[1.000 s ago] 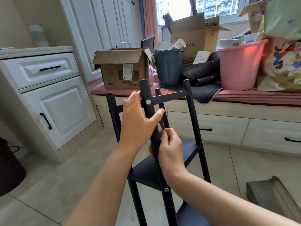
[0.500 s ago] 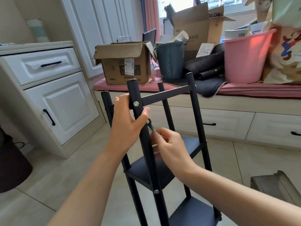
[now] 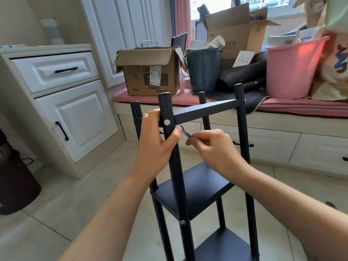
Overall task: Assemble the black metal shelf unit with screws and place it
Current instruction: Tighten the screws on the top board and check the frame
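Observation:
The black metal shelf unit (image 3: 199,187) stands upright on the tiled floor in front of me, with four round posts, a top crossbar and two dark shelves below. A silver screw head (image 3: 166,122) shows on the near post at the crossbar joint. My left hand (image 3: 160,142) grips that near post just below the screw, thumb on the right side. My right hand (image 3: 209,146) pinches a small flat metal wrench (image 3: 184,131), whose ring end sits beside the post under the crossbar.
A white cabinet (image 3: 62,102) stands at the left. Behind the shelf runs a window bench with a pink cushion (image 3: 282,108), a cardboard box (image 3: 150,72), a grey bin (image 3: 203,70) and a pink bucket (image 3: 290,68). A dark bin (image 3: 15,185) sits far left.
The view has shifted so the shelf top sits lower in frame. My right hand has swung the wrench out to the right, away from the post. My left hand keeps its hold.

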{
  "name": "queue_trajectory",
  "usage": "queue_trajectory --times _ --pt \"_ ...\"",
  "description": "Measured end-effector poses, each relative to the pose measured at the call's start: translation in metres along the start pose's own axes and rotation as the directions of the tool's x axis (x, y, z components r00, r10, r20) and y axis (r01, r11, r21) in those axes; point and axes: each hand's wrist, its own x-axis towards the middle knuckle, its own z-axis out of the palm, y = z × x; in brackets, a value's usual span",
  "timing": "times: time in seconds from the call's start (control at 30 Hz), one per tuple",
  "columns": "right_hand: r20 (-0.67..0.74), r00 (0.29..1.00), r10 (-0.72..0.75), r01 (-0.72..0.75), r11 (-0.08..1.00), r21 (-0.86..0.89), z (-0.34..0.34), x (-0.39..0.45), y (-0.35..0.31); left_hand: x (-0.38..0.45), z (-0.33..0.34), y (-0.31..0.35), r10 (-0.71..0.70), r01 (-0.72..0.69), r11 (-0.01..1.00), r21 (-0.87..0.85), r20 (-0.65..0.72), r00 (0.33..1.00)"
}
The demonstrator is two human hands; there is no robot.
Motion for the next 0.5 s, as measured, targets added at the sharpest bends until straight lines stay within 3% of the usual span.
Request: queue_trajectory --times 0.17,0.5 --pt "-0.037 0.998 -0.050 0.051 0.998 0.030 -0.002 -0.002 0.003 0.000 0.009 0.006 -0.009 0.008 0.997 -0.074 -0.011 1.000" --pt "-0.010 1.000 0.004 -0.004 0.999 0.040 -0.006 -0.002 0.018 -0.006 0.013 -0.003 -0.079 0.090 0.987 -0.132 0.091 0.993"
